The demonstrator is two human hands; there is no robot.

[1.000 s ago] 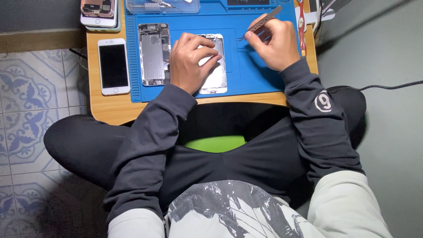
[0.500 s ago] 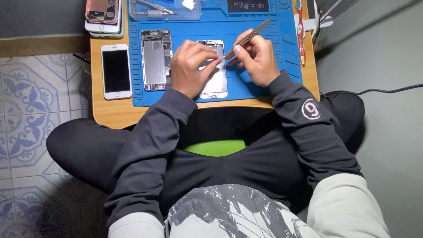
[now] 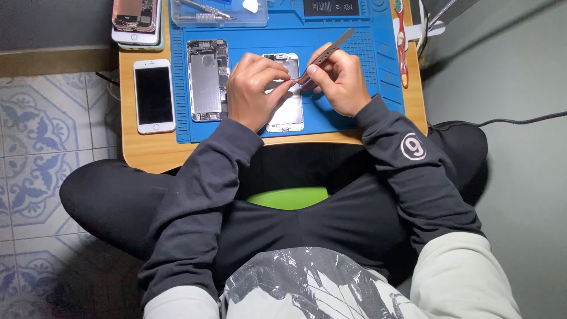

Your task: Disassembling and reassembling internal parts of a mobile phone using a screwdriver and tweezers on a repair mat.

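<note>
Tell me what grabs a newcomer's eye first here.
The blue repair mat on the small wooden table stands out. At its middle the left hand presses an opened phone panel while the right hand holds metal tweezers to it. A white smartphone lies left of the mat.

A white phone (image 3: 154, 95) with a dark, blank rectangular screen is lying face up on the wooden table (image 3: 142, 153), left of the blue mat (image 3: 348, 112). At the mat's far edge a black rectangular label (image 3: 331, 7) with pale print is showing. A clear, shallow plastic box (image 3: 217, 13) is sitting far left on the mat.
</note>
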